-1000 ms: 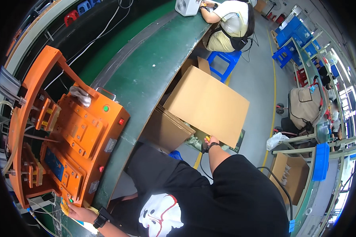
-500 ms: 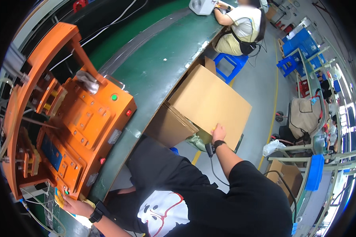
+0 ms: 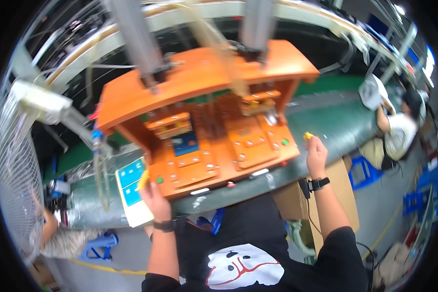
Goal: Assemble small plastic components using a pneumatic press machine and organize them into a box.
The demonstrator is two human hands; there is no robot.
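Note:
My left hand (image 3: 156,204) is at the left front corner of an orange two-station press (image 3: 207,80), beside a green button (image 3: 159,180). Its fingers are stretched out, with yellow on the fingertips like finger covers. They overlap the edge of a blue-and-white printed sheet (image 3: 133,182) on the bench; contact cannot be made out. Raised off the press's right front corner, my right hand (image 3: 316,155) has its fingers drawn together. Yellow shows at its tips; whether it holds anything is blurred. A blue piece (image 3: 186,143) lies in the press's left station.
An open cardboard box (image 3: 346,197) stands below the bench at right, near my right forearm. The green bench (image 3: 333,121) runs both ways. A fan (image 3: 19,180) is at far left. Co-workers sit at both ends, one by a blue stool (image 3: 364,173).
My view has swung left to face the press. My right hand has left the box and risen beside the press. My left hand remains by the press's left front corner.

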